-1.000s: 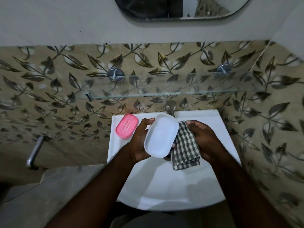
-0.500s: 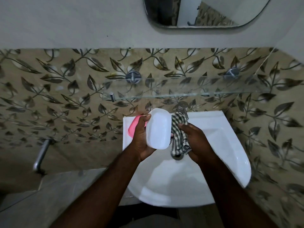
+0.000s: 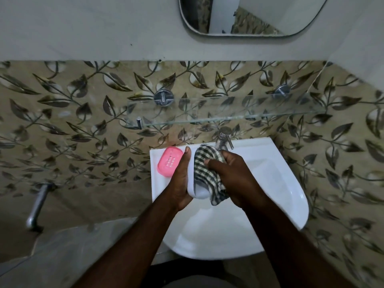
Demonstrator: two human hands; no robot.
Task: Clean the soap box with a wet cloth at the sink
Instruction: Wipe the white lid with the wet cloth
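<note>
Over the white sink [image 3: 291,196], my left hand [image 3: 180,179] grips a white soap box piece [image 3: 198,191] from its left side. Only its lower end shows, because a checked cloth [image 3: 204,173] covers the rest. My right hand [image 3: 234,179] holds that cloth bunched and presses it against the white piece. The pink part of the soap box [image 3: 169,161] lies flat on the sink's back left corner, just left of my left thumb.
A chrome tap [image 3: 223,140] stands at the back of the sink behind the cloth. A glass shelf [image 3: 239,116] juts from the leaf-patterned wall above it. A mirror [image 3: 249,15] hangs higher up. A metal handle [image 3: 36,206] sticks out low at the left.
The cloth has moved from beside the white piece onto it, now covering most of it. Both hands sit a little lower over the basin, and the pink part shows fully again.
</note>
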